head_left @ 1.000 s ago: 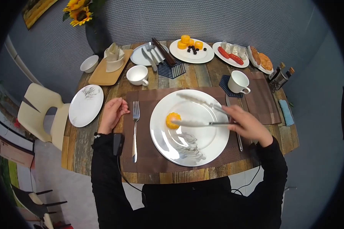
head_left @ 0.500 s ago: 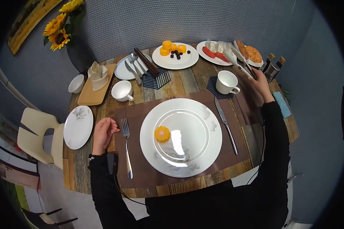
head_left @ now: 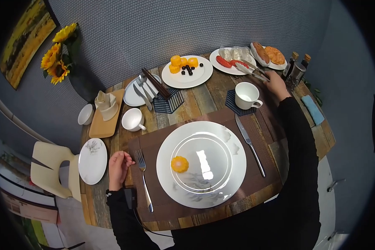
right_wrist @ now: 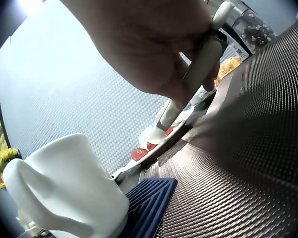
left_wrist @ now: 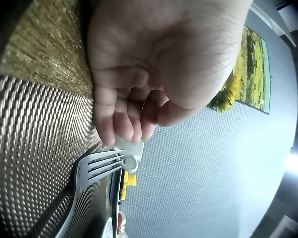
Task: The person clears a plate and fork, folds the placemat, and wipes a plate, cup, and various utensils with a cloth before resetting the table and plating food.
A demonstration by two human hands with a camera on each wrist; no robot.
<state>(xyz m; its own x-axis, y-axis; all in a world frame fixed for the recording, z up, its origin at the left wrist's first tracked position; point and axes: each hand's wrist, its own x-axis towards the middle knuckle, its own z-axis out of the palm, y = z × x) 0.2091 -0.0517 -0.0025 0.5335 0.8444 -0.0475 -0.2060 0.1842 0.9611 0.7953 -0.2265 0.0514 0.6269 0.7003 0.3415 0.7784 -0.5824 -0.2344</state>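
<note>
My right hand (head_left: 276, 84) grips metal tongs (head_left: 259, 76) at the back right; their tips are over the plate (head_left: 216, 58) of red sausages (head_left: 223, 61) and wrapped pieces, by a sausage. In the right wrist view the hand (right_wrist: 154, 54) holds the tongs (right_wrist: 201, 67) above that plate. My left hand (head_left: 120, 166) rests beside the fork (head_left: 143, 175), fingers loosely curled and holding nothing; the left wrist view shows the hand (left_wrist: 154, 64) near the fork tines (left_wrist: 102, 166). A corn piece (head_left: 179, 164) lies on the left of the large white plate (head_left: 221, 183).
A white cup (head_left: 246, 96) stands on a dark coaster (head_left: 229, 102) before the right hand. Around are a knife (head_left: 252, 148), another cup (head_left: 133, 119), a plate of corn and dark berries (head_left: 202, 75), breads (head_left: 275, 55), bottles (head_left: 296, 73) and a wooden tray (head_left: 96, 127).
The right hand has carried the tongs from above the large plate to the sausage plate, and lowered them there. The corn piece stays on the large plate. The head view has shifted.
</note>
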